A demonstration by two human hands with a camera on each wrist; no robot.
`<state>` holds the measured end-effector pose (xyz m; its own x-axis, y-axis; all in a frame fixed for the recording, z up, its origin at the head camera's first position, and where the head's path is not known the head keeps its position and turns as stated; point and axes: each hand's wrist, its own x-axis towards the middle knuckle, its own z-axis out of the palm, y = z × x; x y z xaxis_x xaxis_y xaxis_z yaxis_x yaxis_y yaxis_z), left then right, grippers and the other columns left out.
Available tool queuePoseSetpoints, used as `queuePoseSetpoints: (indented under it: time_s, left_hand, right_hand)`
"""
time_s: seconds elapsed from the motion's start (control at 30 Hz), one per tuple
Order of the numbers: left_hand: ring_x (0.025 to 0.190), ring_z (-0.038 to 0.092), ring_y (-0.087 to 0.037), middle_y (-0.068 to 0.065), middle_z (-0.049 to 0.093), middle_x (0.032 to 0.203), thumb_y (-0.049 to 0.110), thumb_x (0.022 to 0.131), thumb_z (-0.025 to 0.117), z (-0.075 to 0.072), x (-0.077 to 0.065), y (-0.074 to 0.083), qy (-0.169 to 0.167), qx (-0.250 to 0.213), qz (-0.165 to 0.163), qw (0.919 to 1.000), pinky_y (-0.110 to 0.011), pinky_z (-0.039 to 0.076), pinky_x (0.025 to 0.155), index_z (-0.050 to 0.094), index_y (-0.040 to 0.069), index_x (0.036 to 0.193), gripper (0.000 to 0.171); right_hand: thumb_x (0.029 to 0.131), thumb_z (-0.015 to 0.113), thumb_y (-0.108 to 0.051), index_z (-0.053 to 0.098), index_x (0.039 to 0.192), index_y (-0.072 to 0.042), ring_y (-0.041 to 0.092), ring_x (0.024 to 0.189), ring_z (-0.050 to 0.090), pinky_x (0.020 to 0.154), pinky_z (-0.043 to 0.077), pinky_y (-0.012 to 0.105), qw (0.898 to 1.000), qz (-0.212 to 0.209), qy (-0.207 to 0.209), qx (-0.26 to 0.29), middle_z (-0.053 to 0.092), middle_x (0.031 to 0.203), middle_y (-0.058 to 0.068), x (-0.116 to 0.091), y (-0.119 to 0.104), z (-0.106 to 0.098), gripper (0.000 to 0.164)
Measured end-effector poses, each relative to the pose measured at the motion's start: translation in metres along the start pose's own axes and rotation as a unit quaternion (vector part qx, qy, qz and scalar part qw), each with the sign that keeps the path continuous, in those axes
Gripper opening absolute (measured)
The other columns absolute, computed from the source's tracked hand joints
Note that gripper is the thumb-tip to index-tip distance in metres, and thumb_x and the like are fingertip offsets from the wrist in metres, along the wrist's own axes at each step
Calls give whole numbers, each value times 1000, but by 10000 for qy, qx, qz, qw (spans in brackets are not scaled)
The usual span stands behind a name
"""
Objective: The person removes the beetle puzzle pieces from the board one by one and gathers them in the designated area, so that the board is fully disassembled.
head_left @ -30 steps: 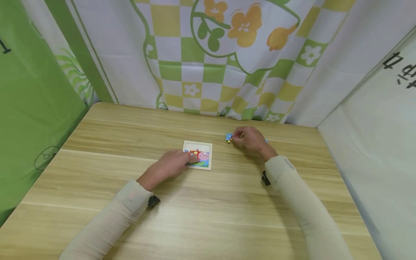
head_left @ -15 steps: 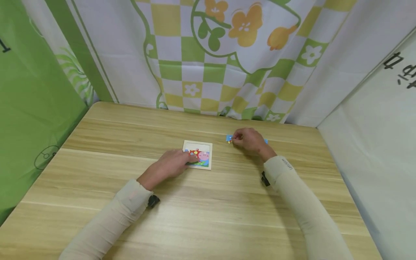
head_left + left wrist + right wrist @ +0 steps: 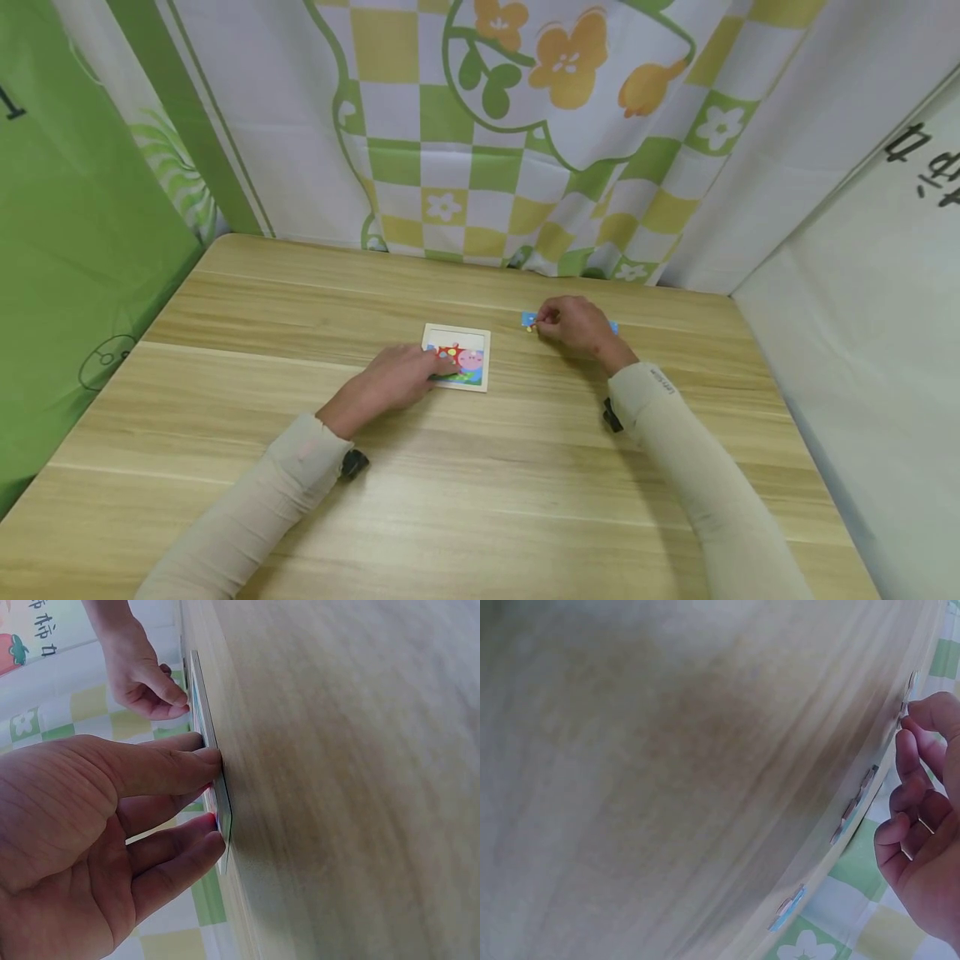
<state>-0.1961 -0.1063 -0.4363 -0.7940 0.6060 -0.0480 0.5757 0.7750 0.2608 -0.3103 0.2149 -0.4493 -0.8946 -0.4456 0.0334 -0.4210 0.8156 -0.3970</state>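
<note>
A small square jigsaw puzzle in a pale wooden frame (image 3: 486,358) lies on the table, showing a pink pig face and a red part. Fingers of my left hand (image 3: 397,377) rest on its left side; in the left wrist view they are extended, with the thumb at the frame's edge. To the right of the frame, my right hand (image 3: 577,323) pinches a blue puzzle piece (image 3: 528,318) at tabletop level between thumb and forefinger. Its other fingers are loosely curled. In the right wrist view, another puzzle piece (image 3: 853,806) lies flat under the hand.
A further puzzle piece (image 3: 787,907) lies near the table's far side, mostly hidden behind the right hand in the head view. The wooden table (image 3: 450,483) ends at a checkered curtain (image 3: 495,167). A green cloth hangs left, a white sheet (image 3: 885,333) right.
My right hand has shifted very slightly toward me, the blue piece staying about where it was. The left hand and the puzzle frame have not moved.
</note>
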Motion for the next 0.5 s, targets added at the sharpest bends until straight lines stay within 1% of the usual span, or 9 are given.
queuePoseSetpoints:
  time_s: [0.2, 0.33, 0.5]
  left_hand:
    - [80, 65, -25, -12, 72, 110, 6, 97, 69, 0, 0, 1, -51, -50, -42, 10000, -40, 52, 64, 74, 25, 131, 39]
    - [79, 64, -24, -12, 72, 110, 6, 97, 69, -1, 0, 1, -76, -52, -71, 9999, -39, 52, 64, 74, 26, 132, 40]
    - [78, 63, -25, -11, 72, 108, 5, 96, 70, -1, -1, 1, -34, -52, -43, 10000, -39, 51, 62, 73, 25, 132, 41]
  right_hand:
    - [92, 72, -21, 75, 92, -16, 20, 82, 64, 75, 50, 42, 9999, 135, 95, 49, 72, 89, -3, -2, -3, -1, 5]
    - [95, 70, -20, 76, 94, -13, 21, 84, 64, 77, 52, 43, 9998, 20, 120, 177, 72, 93, 2, -3, -10, 0, 9]
    - [98, 68, -18, 77, 98, -9, 22, 87, 64, 79, 53, 41, 9993, -161, 73, 323, 70, 101, 6, -5, -21, 6, 13]
